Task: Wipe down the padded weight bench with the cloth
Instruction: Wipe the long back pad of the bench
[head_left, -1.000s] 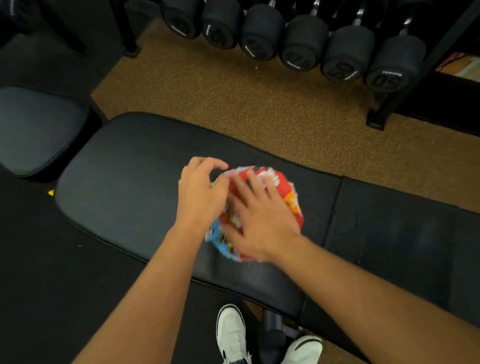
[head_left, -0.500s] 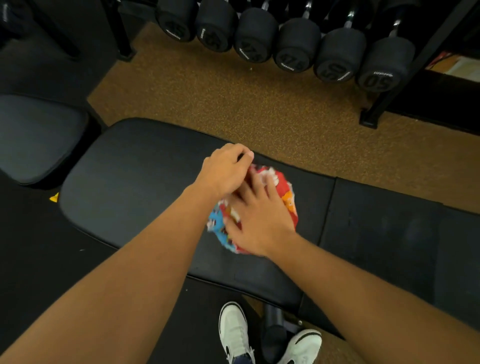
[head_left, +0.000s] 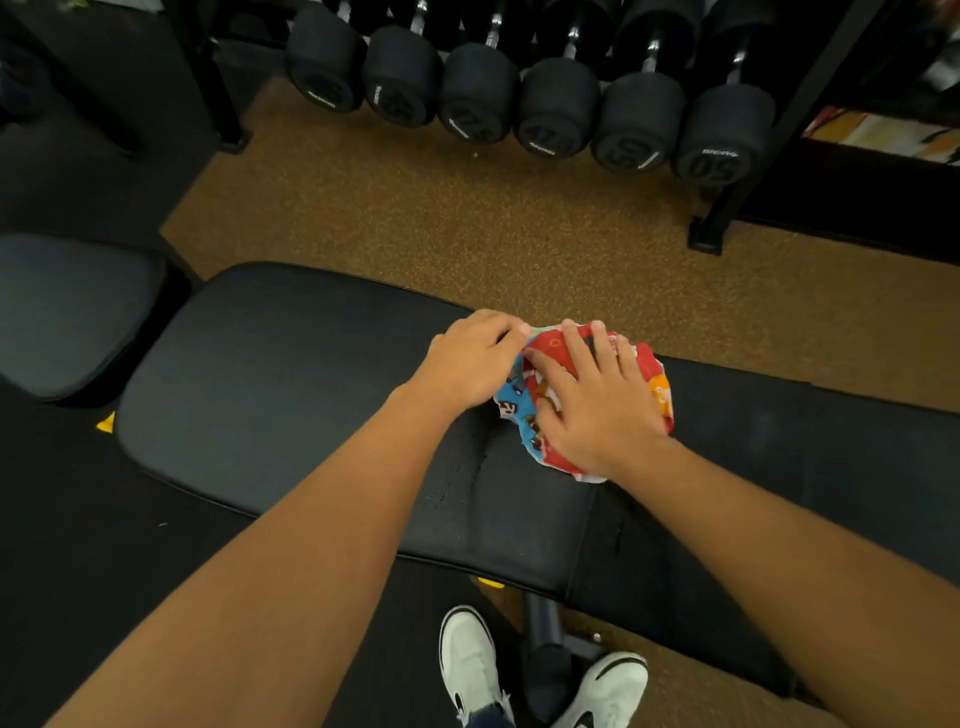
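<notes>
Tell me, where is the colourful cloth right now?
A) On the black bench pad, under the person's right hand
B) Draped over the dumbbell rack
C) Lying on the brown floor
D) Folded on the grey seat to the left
A: the right hand lies flat on the cloth, pressing it onto the bench pad, while the left hand pinches its edge.

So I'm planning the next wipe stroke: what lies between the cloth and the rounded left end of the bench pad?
In the head view, only the left hand, at the cloth's left edge; beyond it, bare bench pad.
</notes>
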